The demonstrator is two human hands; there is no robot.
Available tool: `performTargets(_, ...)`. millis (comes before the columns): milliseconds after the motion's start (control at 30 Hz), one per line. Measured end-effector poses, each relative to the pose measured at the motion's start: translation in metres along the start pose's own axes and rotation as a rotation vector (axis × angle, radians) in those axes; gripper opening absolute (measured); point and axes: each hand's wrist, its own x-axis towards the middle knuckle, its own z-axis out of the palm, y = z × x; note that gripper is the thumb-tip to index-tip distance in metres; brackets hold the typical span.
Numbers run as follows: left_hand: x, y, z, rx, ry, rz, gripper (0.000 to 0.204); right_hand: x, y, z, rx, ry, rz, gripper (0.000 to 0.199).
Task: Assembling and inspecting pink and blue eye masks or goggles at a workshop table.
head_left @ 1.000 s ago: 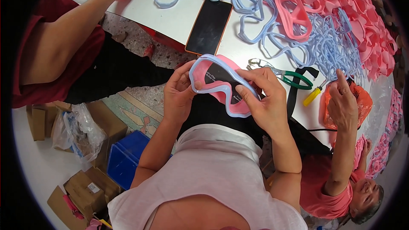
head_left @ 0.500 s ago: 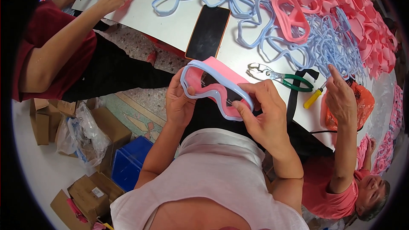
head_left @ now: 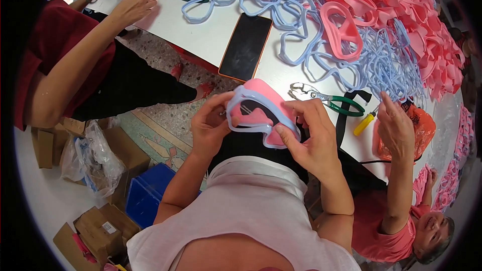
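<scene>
A diving mask (head_left: 262,101), with a pink soft skirt and a light blue frame around it, is held above my lap close to the table's edge. My left hand (head_left: 208,125) grips its left end between thumb and fingers. At the right end, my right hand (head_left: 316,138) presses the rim, thumb on the near side and fingers on the far side. Through the mask's opening a dark area with some pink shows. On the table beyond the mask lie green-handled pliers (head_left: 337,104) and a dark-screened phone (head_left: 246,46) with an orange edge.
Pink mask skirts (head_left: 386,0) and light blue frames (head_left: 381,57) are heaped across the white table (head_left: 201,37). A yellow-handled screwdriver (head_left: 365,123) lies near an orange bag (head_left: 422,128). Co-workers' hands are at left (head_left: 134,6) and right (head_left: 396,128). Cardboard boxes (head_left: 103,231) and a blue bin (head_left: 150,190) stand on the floor.
The mask has tilted in my hands, so more of the pink skirt shows along its far side. Both hands stay on it. The left co-worker's hand has shifted slightly.
</scene>
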Motion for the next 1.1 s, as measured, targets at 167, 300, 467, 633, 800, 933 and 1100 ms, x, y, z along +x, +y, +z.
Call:
performTargets(167, -0.001, 0.014, 0.023, 0.123, -0.182, -0.020, 0.049, 0.011, 0.000, 0.008, 0.037, -0.002, -0.141, 0.036)
performTargets(300, 0.000, 0.016, 0.025, 0.181, -0.218, -0.058, 0.051, 0.013, 0.010, 0.011, 0.177, -0.053, -0.047, 0.034)
performTargets(467, 0.000, 0.021, 0.024, 0.289, -0.222, -0.138, 0.050, 0.013, 0.017, 0.012, 0.245, -0.098, 0.053, 0.037)
performTargets(633, -0.001, 0.030, 0.025, 0.300, -0.173, -0.265, 0.051, 0.013, 0.027, 0.015, 0.355, -0.163, 0.117, 0.043)
performTargets(800, -0.001, 0.036, 0.018, 0.154, -0.177, -0.313, 0.054, 0.010, 0.035, 0.020, 0.542, -0.129, 0.225, 0.045)
performTargets(933, -0.002, 0.042, 0.023, 0.125, -0.174, -0.262, 0.051, 0.010, 0.033, 0.023, 0.552, -0.133, 0.247, 0.044)
performTargets(1100, -0.004, 0.038, 0.033, 0.271, -0.055, -0.248, 0.047, 0.005, 0.031, 0.033, 0.516, -0.087, 0.226, 0.043)
